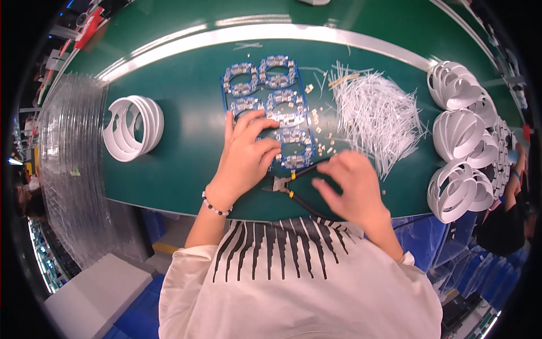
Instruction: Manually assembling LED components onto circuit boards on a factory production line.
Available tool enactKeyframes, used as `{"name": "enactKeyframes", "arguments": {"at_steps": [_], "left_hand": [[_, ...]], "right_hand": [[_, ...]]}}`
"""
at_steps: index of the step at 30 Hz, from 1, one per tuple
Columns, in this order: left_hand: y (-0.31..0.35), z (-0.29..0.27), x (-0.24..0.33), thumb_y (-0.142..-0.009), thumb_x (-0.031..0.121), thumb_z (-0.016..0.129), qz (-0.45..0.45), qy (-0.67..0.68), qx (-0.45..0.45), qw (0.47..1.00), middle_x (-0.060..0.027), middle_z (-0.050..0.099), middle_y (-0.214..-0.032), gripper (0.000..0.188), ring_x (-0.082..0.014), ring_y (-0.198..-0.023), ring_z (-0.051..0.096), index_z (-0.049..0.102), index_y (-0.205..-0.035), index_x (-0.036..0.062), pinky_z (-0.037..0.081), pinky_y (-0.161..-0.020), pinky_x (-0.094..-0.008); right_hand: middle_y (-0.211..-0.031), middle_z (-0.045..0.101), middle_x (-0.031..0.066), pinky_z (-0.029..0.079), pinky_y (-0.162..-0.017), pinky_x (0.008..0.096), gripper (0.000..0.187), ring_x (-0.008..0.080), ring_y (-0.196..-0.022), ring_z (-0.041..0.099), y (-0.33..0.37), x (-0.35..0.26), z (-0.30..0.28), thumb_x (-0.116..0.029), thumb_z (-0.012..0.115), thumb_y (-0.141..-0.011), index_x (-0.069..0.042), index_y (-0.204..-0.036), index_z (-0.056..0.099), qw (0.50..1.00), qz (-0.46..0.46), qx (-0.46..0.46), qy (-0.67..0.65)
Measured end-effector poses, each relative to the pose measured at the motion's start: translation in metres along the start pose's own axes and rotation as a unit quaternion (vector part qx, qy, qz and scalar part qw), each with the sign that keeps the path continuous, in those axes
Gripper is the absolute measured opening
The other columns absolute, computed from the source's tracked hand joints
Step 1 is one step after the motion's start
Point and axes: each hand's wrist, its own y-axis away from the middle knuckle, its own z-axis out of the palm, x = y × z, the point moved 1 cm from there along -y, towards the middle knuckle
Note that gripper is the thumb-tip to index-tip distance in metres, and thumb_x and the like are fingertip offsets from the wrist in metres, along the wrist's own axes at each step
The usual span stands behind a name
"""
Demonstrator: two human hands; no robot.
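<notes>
A panel of blue ring-shaped circuit boards [280,61] with small white parts lies in the middle of the green table. My left hand [243,150] rests over its lower left part, fingers spread and bent, thumb apart; it hides some of the rings. Just below the panel lie cutting pliers [280,183] with black handles and yellow bands, their handles spread. Over the upper handle's end hovers my right hand [353,183], its fingers curved and thumb apart, not closed around the handle. Small cream-coloured connectors [316,120] are scattered along the panel's right side.
A big heap of thin white strips [375,116] lies right of the panel. White ring-shaped housings [451,135] stand in stacks at the right edge, with another stack [135,127] at left. Clear plastic trays [73,164] are piled at the left edge. Another person [502,226] is at far right.
</notes>
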Motion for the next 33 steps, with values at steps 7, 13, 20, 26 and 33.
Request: {"name": "enactKeyframes", "arguments": {"at_steps": [7, 13, 20, 26, 33], "left_hand": [[0.006, 0.011, 0.003, -0.084, 0.008, 0.060, -0.011, 0.067, -0.005, 0.998, -0.0131, 0.064, -0.110, 0.005, -0.0308, -0.115, 0.055, 0.059, -0.088, 0.0053, 0.022, -0.106, -0.0605], [-0.007, 0.011, 0.043, -0.080, 0.010, 0.065, 0.127, 0.091, 0.117, 0.981, -0.0058, 0.068, -0.098, 0.009, -0.0232, -0.104, 0.062, 0.064, -0.088, 0.0079, 0.031, -0.103, -0.0561], [-0.026, 0.021, 0.053, -0.082, 0.013, 0.065, 0.112, 0.090, 0.089, 0.986, -0.0068, 0.067, -0.094, 0.052, -0.0200, -0.086, 0.065, 0.049, -0.131, 0.0085, 0.033, -0.102, -0.0509], [-0.018, 0.015, 0.036, -0.081, 0.011, 0.064, 0.089, 0.117, 0.139, 0.979, -0.0061, 0.067, -0.090, 0.051, -0.0200, -0.079, 0.064, 0.050, -0.131, 0.0077, 0.037, -0.099, -0.0451], [-0.018, 0.013, 0.030, -0.081, 0.006, 0.063, 0.086, 0.147, 0.166, 0.971, -0.0044, 0.069, -0.094, 0.046, -0.0193, -0.079, 0.065, 0.054, -0.126, 0.0062, 0.038, -0.099, -0.0437]], "right_hand": [[-0.113, 0.050, 0.0133, 0.039, -0.091, 0.0406, 0.070, 0.0307, -0.104, 0.049, 0.021, -0.017, 0.002, -0.025, 0.084, -0.053, -0.002, -0.113, 0.056, 0.987, -0.015, -0.152, 0.045], [-0.112, 0.048, 0.0132, 0.037, -0.095, 0.0428, 0.073, 0.0304, -0.105, 0.047, 0.032, -0.020, 0.005, -0.027, 0.084, -0.053, -0.001, -0.115, 0.055, 0.981, -0.023, -0.175, 0.084], [-0.117, 0.044, 0.0162, 0.036, -0.097, 0.0453, 0.073, 0.0345, -0.106, 0.045, 0.036, -0.016, -0.001, -0.025, 0.083, -0.057, -0.001, -0.119, 0.052, 0.979, -0.018, -0.192, 0.072], [-0.138, 0.033, 0.0198, 0.030, -0.102, 0.0465, 0.093, 0.0375, -0.125, 0.035, 0.024, -0.010, -0.010, -0.036, 0.086, -0.049, -0.003, -0.127, 0.047, 0.972, -0.018, -0.192, 0.132], [-0.138, 0.034, 0.0218, 0.029, -0.102, 0.0537, 0.096, 0.0388, -0.125, 0.035, 0.009, -0.015, -0.013, -0.039, 0.084, -0.054, -0.003, -0.133, 0.041, 0.939, -0.053, -0.276, 0.199]]}}
